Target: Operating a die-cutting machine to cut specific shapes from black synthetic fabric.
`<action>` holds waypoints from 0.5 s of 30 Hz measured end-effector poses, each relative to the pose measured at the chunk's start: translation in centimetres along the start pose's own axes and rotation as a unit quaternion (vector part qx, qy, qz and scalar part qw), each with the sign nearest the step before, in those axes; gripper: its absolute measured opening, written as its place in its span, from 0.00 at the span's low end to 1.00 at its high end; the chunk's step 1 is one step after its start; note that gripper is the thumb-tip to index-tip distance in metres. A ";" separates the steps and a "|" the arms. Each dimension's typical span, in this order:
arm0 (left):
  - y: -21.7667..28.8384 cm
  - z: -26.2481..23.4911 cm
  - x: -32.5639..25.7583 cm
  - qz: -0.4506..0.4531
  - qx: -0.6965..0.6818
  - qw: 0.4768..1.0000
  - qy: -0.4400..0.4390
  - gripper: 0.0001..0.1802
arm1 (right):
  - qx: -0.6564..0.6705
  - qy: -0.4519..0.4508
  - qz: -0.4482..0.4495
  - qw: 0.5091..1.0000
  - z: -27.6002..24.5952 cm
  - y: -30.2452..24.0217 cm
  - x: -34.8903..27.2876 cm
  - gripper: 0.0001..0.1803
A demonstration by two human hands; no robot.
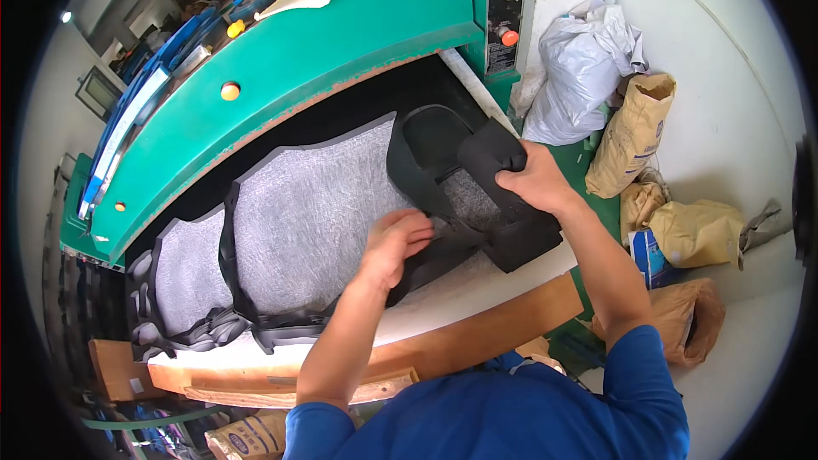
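Observation:
My right hand [538, 179] grips a folded-over flap of black foam sheet [532, 243], thumb on top and fingers round its far edge. My left hand [394, 245] is closed, its fingers curled down at a narrow black strip of the same sheet; what lies between the fingertips is hidden. The cut black sheet stretches left as a web of thin strips [228, 247] around large openings. Through these openings shows a grey, speckled surface [298, 204]. A rounded black part [433, 138] lies flat beyond my right hand.
The sheet lies on a white table [460, 294] with a wooden front edge [486, 315]. Over its far side hangs a green machine beam [341, 34], with a control panel [504, 13] at right. White and brown sacks [584, 68] line the right wall. A cardboard box [119, 370] stands at left.

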State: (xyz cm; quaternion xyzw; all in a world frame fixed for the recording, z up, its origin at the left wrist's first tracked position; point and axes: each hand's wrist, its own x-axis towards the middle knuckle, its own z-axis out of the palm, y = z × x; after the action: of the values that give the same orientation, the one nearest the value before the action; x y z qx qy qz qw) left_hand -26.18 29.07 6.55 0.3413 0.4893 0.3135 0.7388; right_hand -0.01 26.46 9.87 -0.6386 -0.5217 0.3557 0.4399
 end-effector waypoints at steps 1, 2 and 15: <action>0.7 -0.2 -0.4 0.037 0.068 0.996 0.046 0.24 | -0.001 0.004 0.000 1.000 -0.3 0.1 -0.3 0.22; 1.0 -0.1 0.7 0.037 0.069 0.996 0.040 0.24 | 0.043 0.032 0.002 0.999 -0.7 0.1 -0.8 0.22; 8.4 -1.2 12.8 -0.001 0.216 0.968 0.128 0.24 | -0.279 0.320 -0.349 0.835 6.5 -8.1 5.2 0.26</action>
State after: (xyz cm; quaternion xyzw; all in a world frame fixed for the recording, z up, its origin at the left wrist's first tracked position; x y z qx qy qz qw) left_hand -24.28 44.32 6.50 0.4497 0.6360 0.2408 0.5790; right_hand -7.77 33.38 15.08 -0.5880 -0.6168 -0.2062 0.4809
